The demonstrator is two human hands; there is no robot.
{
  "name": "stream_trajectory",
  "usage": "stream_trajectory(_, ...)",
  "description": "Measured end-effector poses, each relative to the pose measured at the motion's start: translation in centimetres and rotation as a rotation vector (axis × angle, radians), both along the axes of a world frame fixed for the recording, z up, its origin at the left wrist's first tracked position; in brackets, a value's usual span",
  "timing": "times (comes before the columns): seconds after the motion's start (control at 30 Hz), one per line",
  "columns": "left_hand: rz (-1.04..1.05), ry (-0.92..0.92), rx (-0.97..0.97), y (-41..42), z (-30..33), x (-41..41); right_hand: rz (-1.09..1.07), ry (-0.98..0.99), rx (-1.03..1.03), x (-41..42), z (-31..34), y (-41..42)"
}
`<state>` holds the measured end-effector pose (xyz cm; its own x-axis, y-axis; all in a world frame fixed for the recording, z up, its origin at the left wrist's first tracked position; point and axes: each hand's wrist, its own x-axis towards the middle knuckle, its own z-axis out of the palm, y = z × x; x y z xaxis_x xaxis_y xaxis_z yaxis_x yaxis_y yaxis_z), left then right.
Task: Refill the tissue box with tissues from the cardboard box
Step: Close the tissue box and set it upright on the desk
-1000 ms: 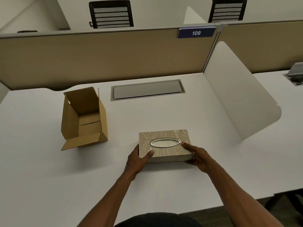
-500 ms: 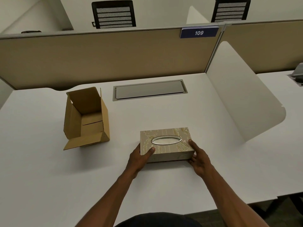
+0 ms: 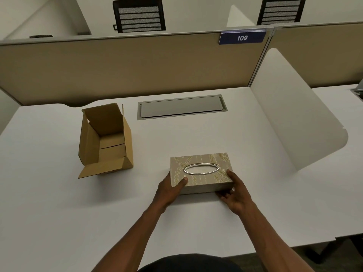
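Right hand (image 3: 234, 195) shifted from box top to right end; left hand (image 3: 171, 188) unchanged, thumb on top. Both clasp tissue box (image 3: 200, 171), near desk (image 3: 196, 222) front edge, likely to open it. Cardboard box (image 3: 105, 140) left, open, seemingly empty.

both hands (image 3: 170, 188) (image 3: 234, 195) clasp the tissue box (image 3: 200, 170) ends.
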<state>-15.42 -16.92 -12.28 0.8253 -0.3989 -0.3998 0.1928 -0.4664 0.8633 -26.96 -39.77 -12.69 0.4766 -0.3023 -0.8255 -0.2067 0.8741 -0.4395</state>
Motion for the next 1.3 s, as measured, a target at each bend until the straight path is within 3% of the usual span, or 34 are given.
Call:
stream_trajectory(0.27,-0.06,-0.011,0.029,0.6,-0.1,0.1,0.11,-0.025,-0.022,-0.7,-0.3,-0.5)
stream_trajectory(0.6,-0.083,-0.021,0.024,0.6,-0.3,0.1,0.085,-0.084,-0.04,-0.8,-0.8,0.0)
stream_trajectory(1.13,-0.064,0.002,0.004,0.3,-0.3,0.4,0.261,0.151,-0.41,0.0,-0.7,-1.3)
stream_trajectory(1.3,-0.068,0.002,0.01,0.5,-0.5,0.3,0.368,0.171,-0.41,0.1,0.2,-2.9)
